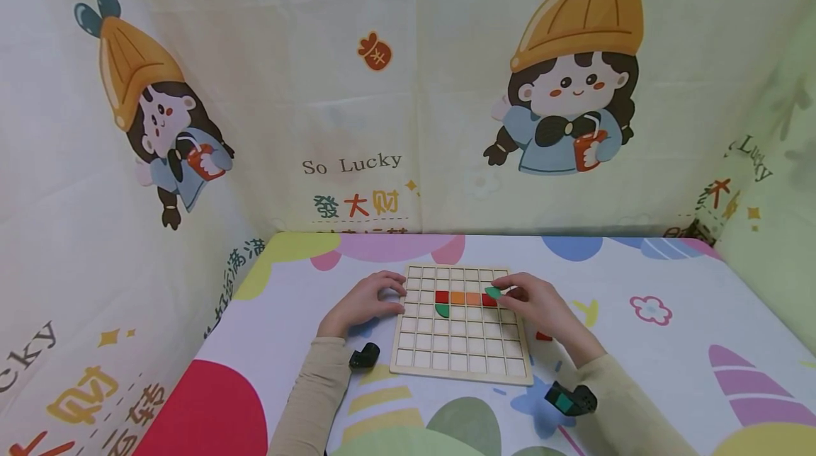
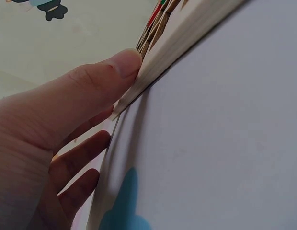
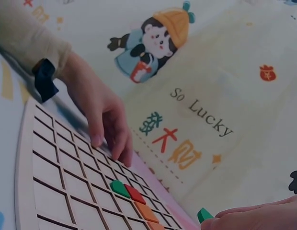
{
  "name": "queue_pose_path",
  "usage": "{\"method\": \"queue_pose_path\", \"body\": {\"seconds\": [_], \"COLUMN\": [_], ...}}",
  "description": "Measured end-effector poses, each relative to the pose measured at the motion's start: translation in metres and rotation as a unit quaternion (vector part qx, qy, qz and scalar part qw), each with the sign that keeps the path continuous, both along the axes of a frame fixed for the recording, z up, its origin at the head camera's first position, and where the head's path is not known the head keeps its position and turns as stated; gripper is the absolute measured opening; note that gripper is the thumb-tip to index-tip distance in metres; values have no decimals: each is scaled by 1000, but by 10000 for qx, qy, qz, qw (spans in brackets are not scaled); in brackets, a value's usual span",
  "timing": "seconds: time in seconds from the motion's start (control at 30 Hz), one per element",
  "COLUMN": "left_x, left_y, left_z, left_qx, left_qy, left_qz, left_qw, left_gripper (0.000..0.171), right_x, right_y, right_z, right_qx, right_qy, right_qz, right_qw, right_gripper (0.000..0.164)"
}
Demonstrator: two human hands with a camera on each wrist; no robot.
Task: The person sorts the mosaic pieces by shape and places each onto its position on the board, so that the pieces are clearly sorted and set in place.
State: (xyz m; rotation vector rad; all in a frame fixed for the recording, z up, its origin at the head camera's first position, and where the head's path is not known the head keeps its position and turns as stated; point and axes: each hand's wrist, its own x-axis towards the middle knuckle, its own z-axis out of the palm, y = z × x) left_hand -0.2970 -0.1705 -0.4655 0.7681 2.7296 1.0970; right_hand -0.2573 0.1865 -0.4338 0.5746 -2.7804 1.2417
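A square wooden grid board (image 1: 457, 346) lies on the table. In one of its rows sit a red tile (image 1: 442, 297), two orange tiles (image 1: 457, 298) and another red tile (image 1: 489, 300). A green tile with a rounded side (image 1: 443, 310) occupies the cell below the left red one. My right hand (image 1: 538, 304) pinches a second green tile (image 1: 492, 292) between thumb and fingers, above the right end of that row; in the right wrist view this green tile (image 3: 204, 215) shows at the fingertips. My left hand (image 1: 366, 300) touches the board's left edge, thumb (image 2: 124, 62) against the rim, fingers loosely bent.
A red piece (image 1: 544, 336) lies on the table right of the board, partly under my right forearm. Black devices (image 1: 365, 356) are worn on both wrists. The patterned tablecloth (image 1: 612, 314) reaches back to a printed curtain (image 1: 446, 123).
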Motion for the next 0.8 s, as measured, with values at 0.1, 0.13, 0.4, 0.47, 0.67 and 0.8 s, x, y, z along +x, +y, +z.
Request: {"method": "queue_pose_path", "body": {"seconds": [0.1,0.13,0.4,0.47,0.67,0.8], "left_x": [0,0,0,0,-1,-1], "left_y": [0,0,0,0,0,0], "left_z": [0,-1,-1,-1,-1,-1], "left_qx": [10,7,-15,-61,-59,-40], "left_qy": [17,25,22,24,39,29], "left_qz": [-8,-5,42,54,31,41], "left_qw": [10000,10000,10000,10000,10000,10000], "left_gripper": [24,23,23,23,23,23], "right_x": [-1,-1,-2,-1,-1,-1], "right_y": [-2,-3,-9,-10,-15,-19], "right_z": [0,0,0,0,1,0], "right_qx": [-4,-13,-92,-105,-296,-279], "right_qy": [37,36,52,35,-1,23], "right_qz": [47,57,78,81,215,253], "right_qw": [10000,10000,9999,9999,9993,9993], "right_gripper": [29,29,31,31,30,30]}}
